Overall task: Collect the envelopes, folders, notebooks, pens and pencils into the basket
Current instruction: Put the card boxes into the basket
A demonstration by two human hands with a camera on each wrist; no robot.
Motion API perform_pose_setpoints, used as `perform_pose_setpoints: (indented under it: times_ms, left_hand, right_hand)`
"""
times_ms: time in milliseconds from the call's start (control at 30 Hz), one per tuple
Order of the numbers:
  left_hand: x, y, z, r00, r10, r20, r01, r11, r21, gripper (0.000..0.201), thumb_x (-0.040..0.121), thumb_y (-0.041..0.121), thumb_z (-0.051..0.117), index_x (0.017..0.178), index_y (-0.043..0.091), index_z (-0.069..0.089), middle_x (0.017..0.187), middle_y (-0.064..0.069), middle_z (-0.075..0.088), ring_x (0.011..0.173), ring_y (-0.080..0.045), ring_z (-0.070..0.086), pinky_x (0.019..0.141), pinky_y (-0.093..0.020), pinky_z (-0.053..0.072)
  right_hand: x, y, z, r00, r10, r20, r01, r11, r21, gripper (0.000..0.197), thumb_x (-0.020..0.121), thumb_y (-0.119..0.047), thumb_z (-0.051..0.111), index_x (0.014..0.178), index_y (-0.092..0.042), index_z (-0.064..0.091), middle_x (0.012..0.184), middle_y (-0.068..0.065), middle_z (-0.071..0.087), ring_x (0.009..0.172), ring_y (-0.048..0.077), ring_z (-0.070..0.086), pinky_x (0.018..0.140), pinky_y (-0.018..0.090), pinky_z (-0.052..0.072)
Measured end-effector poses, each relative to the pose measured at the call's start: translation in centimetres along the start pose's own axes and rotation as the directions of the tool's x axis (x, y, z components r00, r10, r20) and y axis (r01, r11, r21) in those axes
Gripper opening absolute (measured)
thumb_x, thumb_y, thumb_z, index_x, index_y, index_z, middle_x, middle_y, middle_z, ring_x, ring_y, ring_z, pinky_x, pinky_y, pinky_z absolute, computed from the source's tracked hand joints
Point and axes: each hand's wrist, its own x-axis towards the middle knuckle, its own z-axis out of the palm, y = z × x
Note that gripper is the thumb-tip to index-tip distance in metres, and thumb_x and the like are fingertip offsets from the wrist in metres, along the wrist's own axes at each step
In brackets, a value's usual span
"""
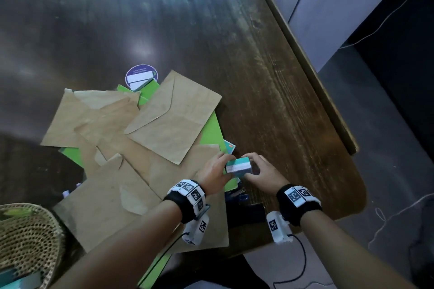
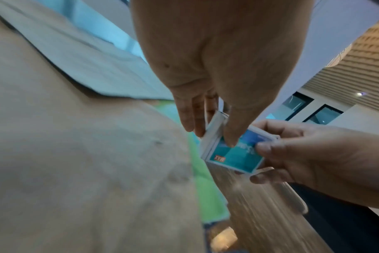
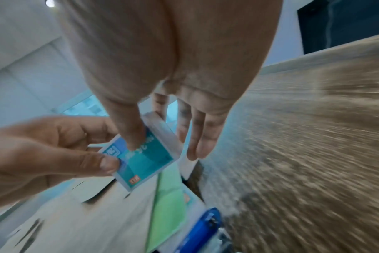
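Note:
A small stack of teal-covered notebooks with white page edges is held just above the table's right side by both hands. My left hand pinches its left end, thumb on the cover. My right hand grips the right end, thumb pressed on the teal cover. Several brown envelopes lie piled over green folders to the left. The woven basket sits at the lower left, with something teal inside it.
A round purple sticker with more small white-edged notebooks on it lies behind the pile. A blue object lies by the folders' near edge. The wooden table's right edge is close to my right hand.

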Motion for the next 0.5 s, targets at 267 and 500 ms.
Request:
perform_pose_setpoints:
  times_ms: [267,500]
  left_hand:
    - [-8.1,-5.6,-8.8,0.99,-0.011,-0.142,0.0,0.997,-0.074,0.035,0.082,0.019,0.073,0.114,0.007,0.064,0.1,-0.005,0.066,0.084,-0.016,0.06,0.075,-0.031,0.05]
    - [-19.6,-11.3,-16.0,0.972,-0.111,-0.207,0.113,0.994,-0.002,0.039,0.086,0.041,0.064,0.122,0.023,0.061,0.108,0.005,0.068,0.094,-0.012,0.064,0.082,-0.037,0.054]
  right_hand:
    - [1.7,-9.6,7.0,0.963,-0.262,0.07,0.266,0.962,-0.058,0.035,0.085,-0.018,0.075,0.116,-0.027,0.061,0.108,-0.009,0.069,0.096,0.004,0.068,0.081,0.014,0.051]
    - [2.7,-17.9,17.4,0.9,-0.383,0.206,0.411,0.904,-0.116,0.03,0.082,-0.023,0.073,0.11,-0.02,0.062,0.1,-0.004,0.068,0.092,0.013,0.067,0.083,0.034,0.054]
